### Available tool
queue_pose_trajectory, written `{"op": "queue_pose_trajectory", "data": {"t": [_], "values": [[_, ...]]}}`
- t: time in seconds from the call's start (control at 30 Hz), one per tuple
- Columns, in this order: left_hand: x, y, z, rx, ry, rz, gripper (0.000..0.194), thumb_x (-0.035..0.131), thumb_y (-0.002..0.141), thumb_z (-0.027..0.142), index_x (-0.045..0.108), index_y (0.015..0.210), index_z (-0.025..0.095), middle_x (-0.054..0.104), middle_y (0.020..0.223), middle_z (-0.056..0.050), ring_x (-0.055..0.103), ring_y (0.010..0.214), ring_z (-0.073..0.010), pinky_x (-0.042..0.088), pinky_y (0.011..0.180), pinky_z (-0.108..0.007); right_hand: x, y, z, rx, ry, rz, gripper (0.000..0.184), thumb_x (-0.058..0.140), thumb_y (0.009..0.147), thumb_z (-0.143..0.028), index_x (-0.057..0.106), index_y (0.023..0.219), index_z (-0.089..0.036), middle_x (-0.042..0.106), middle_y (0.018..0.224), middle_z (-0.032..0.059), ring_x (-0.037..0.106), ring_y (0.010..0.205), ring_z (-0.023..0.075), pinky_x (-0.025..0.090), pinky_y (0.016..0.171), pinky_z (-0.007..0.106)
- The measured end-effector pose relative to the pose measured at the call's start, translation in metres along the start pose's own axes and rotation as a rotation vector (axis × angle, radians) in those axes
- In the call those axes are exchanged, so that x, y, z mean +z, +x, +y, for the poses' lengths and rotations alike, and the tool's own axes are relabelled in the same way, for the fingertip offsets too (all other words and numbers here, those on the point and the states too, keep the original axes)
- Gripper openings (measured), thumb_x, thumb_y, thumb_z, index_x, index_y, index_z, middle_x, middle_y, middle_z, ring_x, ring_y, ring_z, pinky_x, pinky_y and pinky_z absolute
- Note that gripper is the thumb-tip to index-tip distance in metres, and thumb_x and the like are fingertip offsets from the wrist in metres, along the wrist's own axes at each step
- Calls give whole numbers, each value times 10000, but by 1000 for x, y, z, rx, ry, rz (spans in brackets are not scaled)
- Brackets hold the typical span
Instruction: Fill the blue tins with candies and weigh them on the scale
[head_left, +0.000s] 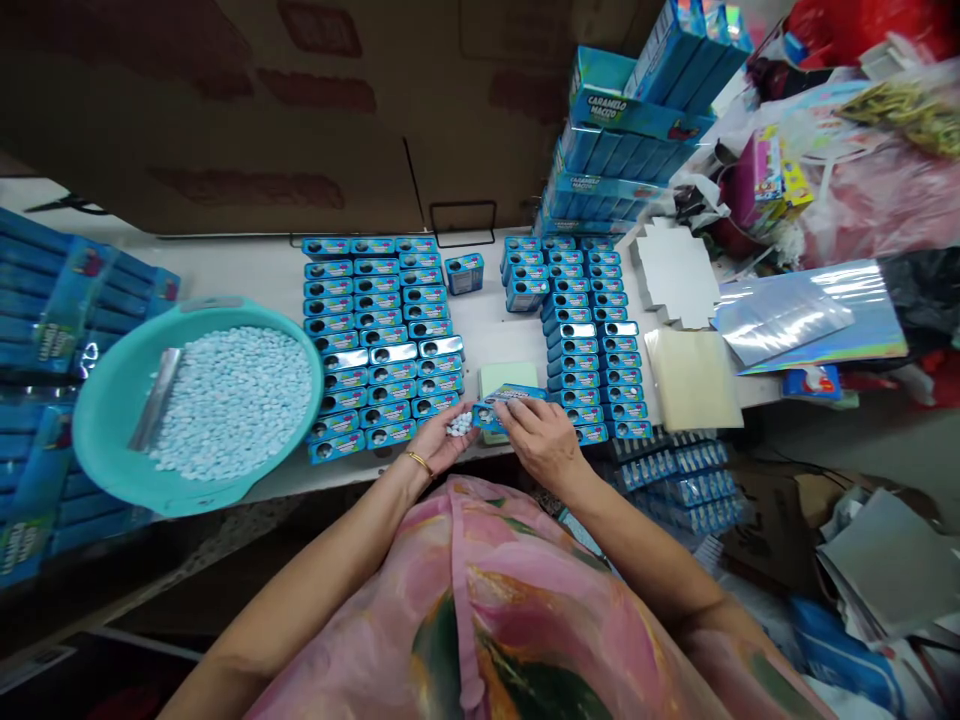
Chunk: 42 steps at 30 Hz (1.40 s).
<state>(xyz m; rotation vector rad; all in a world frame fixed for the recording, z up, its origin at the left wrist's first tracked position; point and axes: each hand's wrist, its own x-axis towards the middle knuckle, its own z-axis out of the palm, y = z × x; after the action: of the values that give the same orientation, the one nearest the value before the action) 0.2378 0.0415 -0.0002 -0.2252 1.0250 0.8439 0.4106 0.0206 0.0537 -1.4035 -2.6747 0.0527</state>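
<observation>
My left hand (pixel 441 440) is cupped around a small heap of pale blue candies (pixel 460 425), at the front edge of the table. Just to its right, my right hand (pixel 544 437) grips a small blue candy tin (pixel 489 412), its near end tilted towards the candies. My fingers partly cover the tin, so its opening is hard to make out. Beneath it lies a pale green pad (pixel 507 375). Left of my hands, a turquoise basin (pixel 97 430) holds many of these candies and a metal scoop (pixel 159 395).
Rows of blue tins (pixel 375 350) stand left of my hands, with more rows (pixel 574 345) to the right. One tin (pixel 465 273) stands apart between them. Display boxes (pixel 607 185) are stacked at the back right, near white cards (pixel 675 270) and a cream stack of sheets (pixel 694 378).
</observation>
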Motion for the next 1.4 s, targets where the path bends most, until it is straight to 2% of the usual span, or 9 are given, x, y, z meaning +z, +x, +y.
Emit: {"op": "queue_pose_trajectory", "data": {"t": [0.13,0.27,0.47,0.57,0.7,0.87,1.03,1.2,1.4], "values": [[2,1,-1,-18,9,23,152,467,780,96,585,690,65,609,616,-73,592,568,-127,517,521,-224,6,-1,3,39,-30,-27,338,373,860,-223,432,1191,-185,551,1086,76,445,926,193,323,704,322],[4,2,-1,-15,-4,7,161,459,780,85,577,671,73,605,601,-59,584,545,-121,514,511,-232,1,-1,-1,20,-37,-1,345,362,864,-226,426,1202,-189,547,1101,74,445,933,195,323,700,321],[6,2,-2,-28,-32,5,135,476,762,63,580,678,84,615,624,-66,593,567,-128,519,524,-238,-2,0,-4,56,63,-18,367,374,853,-222,420,1216,-205,546,1101,77,449,950,208,350,727,341],[4,2,0,-37,-38,14,122,485,758,67,595,707,78,612,631,-80,603,594,-139,522,534,-234,11,1,8,154,199,12,384,420,829,-233,425,1212,-202,543,1095,80,452,961,212,373,777,348],[-5,-3,7,-16,-20,11,138,475,756,48,611,776,56,619,688,-110,614,647,-152,527,555,-225,46,3,34,307,456,144,342,489,791,-260,494,1125,-190,564,1029,71,490,947,197,410,813,336],[-20,-12,16,22,-10,53,159,474,755,42,613,830,55,624,726,-116,616,662,-150,531,555,-215,78,-3,55,341,608,145,353,542,756,-269,511,1099,-190,566,1039,71,502,991,189,416,854,348],[-29,-20,19,27,-42,103,176,453,774,50,604,863,44,624,727,-122,617,650,-144,535,547,-206,63,-13,62,339,593,187,481,572,739,-312,447,1188,-192,475,1206,92,410,1138,189,354,949,362],[-31,-27,23,30,-74,156,182,435,790,63,596,874,61,626,723,-112,619,649,-141,543,547,-211,43,-16,68,464,547,325,350,480,804,-282,493,1144,-200,500,1174,84,432,1117,174,361,950,364],[-35,-28,28,49,-103,170,210,420,795,65,589,920,71,629,760,-116,627,708,-162,552,563,-232,43,-21,70,528,535,378,290,455,813,-264,541,1086,-214,534,1124,75,467,1079,178,384,929,379]]}}
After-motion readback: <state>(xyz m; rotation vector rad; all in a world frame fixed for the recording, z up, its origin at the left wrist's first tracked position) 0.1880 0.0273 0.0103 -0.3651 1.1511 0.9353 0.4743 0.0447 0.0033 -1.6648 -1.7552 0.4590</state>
